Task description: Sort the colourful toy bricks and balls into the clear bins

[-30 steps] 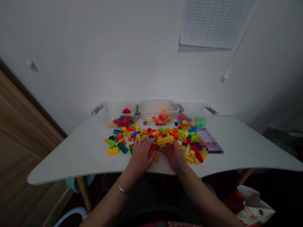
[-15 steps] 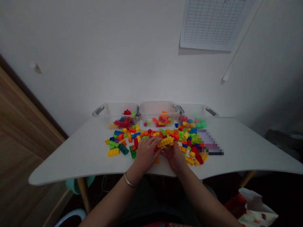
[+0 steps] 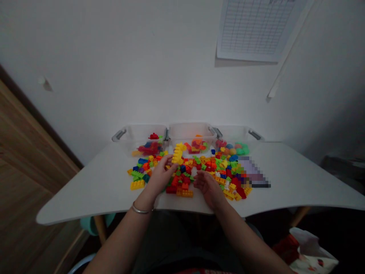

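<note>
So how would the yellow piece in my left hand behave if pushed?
The yellow piece looks like moulded plastic, so probably stiff and light. Its knobbly shape should resist rolling, but being long and narrow, it might tip if stood upright.

1 left hand (image 3: 162,174) and 1 right hand (image 3: 210,188) are showing, making 2 hands. 1 yellow toy piece (image 3: 178,153) is being held. 3 clear bins (image 3: 191,128) are standing in 1 row, and at least 4 grey clips (image 3: 119,135) are showing on them. 1 white table (image 3: 85,190) is showing, and 2 wooden legs (image 3: 99,227) are standing below. 1 bracelet (image 3: 142,210), 1 gridded sheet (image 3: 251,34), 1 pixelated flat thing (image 3: 254,173) and 1 bag (image 3: 313,249) are also showing. The loose bricks (image 3: 137,185) are lying too crowded for counting.
</note>
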The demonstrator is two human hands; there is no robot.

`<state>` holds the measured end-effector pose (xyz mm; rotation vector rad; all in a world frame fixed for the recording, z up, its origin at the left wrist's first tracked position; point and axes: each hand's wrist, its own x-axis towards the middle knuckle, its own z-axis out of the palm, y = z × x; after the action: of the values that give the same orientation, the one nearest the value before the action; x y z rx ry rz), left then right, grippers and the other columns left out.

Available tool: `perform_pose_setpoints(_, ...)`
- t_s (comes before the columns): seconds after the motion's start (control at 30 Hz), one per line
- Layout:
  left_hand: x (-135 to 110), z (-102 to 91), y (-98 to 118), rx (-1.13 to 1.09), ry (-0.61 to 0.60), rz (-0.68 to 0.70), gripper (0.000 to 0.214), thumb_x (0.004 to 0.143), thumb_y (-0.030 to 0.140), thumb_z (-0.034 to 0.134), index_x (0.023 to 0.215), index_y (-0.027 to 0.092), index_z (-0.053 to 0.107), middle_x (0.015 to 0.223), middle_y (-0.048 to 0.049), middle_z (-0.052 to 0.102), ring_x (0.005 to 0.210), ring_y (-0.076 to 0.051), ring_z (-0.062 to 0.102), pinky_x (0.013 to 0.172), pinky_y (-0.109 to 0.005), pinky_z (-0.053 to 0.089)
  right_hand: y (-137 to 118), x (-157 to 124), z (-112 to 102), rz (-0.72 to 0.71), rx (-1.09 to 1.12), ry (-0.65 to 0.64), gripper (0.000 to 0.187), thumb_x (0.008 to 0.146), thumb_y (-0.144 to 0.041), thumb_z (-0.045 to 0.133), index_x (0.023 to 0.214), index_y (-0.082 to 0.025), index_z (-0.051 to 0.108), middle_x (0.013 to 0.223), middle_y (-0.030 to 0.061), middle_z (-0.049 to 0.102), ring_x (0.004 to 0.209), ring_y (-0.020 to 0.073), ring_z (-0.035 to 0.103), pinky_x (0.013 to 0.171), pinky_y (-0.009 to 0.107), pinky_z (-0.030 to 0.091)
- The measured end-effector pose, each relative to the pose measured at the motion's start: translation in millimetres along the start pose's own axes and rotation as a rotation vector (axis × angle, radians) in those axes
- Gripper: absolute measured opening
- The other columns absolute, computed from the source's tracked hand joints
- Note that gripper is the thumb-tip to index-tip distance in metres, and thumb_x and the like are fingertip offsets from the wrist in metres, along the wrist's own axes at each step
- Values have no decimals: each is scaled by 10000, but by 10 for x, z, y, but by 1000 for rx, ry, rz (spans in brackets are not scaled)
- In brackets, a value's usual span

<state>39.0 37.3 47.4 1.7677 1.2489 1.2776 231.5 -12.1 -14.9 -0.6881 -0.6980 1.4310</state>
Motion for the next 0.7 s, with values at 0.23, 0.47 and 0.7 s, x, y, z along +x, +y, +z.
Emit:
perform_pose_setpoints(0.23,409,-518,174,-533,103,-240,338,762,372,692,1016,173,594,881,-20,683,680,-95,619,581,-182,485,-31,-26,42,29,-20,-3,356,636,-479,807,842,-208,704,732,8,685,679,143,624,666,286,494)
perform_pose_setpoints(0.47,654,-719,235,-693,135,-592,286,956,339,448,853,144,631,699,-29,676,549,-88,598,490,-173,454,-30,-25,26,36,-23,-41,326,657,-455,798,840,-204,700,722,13,674,679,141,609,665,290,477)
perform_pose_setpoints(0.7,802,-752,17,-687,105,-596,472,960,524,326,880,171,629,815,-47,708,589,-105,605,520,-210,477,-38,-22,21,40,-12,-59,324,657,-461,795,834,-205,704,708,11,666,665,140,597,653,290,466)
